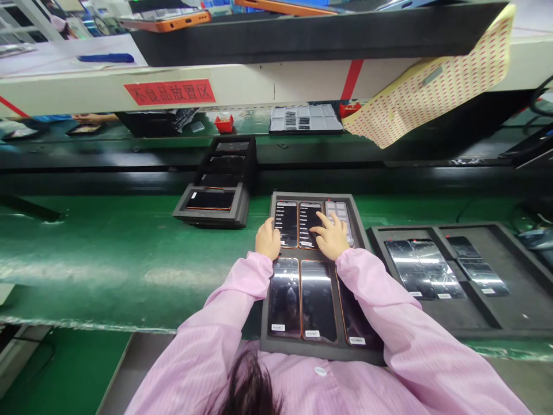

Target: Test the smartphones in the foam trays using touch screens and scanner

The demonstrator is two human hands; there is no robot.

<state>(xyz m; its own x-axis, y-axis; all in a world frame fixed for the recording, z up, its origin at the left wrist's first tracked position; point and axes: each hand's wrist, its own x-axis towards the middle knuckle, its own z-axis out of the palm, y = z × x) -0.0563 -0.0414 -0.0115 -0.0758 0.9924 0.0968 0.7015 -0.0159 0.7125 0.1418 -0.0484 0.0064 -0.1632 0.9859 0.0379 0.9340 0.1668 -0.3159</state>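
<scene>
A dark foam tray [362, 230] lies in front of me on the green belt, holding several phones in two rows. My left hand [268, 239] is curled, resting on the lower left edge of the top-left phone [286, 222], whose screen shows text. My right hand [332, 236] has its fingers spread, with the forefinger touching the lit screen of the top-middle phone [308, 222]. The top-right phone [341, 216] shows a pale screen. The three near phones [317, 300] are dark. Both arms wear pink sleeves.
A second tray [514, 294] with dark phones lies to the right. A stack of black trays [216, 202] with one phone sits at the left on the belt. A white shelf with a red label [170, 92] runs overhead; a dotted yellow sheet [432, 86] hangs from it.
</scene>
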